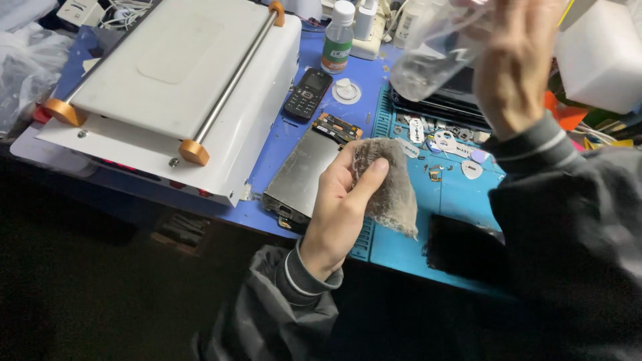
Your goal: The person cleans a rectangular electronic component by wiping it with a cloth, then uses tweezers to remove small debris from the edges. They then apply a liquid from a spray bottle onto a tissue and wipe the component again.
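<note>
My left hand (341, 204) holds a grey, worn cloth (390, 184) pinched between thumb and fingers, above the front edge of the blue work mat (445, 200). My right hand (515, 57) is raised at the upper right, gripping a clear plastic bottle (435, 53) that is tilted and blurred. Just left of my left hand lies an opened phone frame with a bare metal plate (304, 170) and a small circuit board at its top. A black rectangular screen part (465, 247) lies on the mat near the front edge, under my right sleeve.
A white machine with a flat plate, a steel rod and orange knobs (174, 80) fills the left of the bench. A small black keypad phone (307, 93), a white round lid (346, 90) and a green-labelled bottle (338, 37) stand behind. Picks and small parts (455, 150) litter the mat.
</note>
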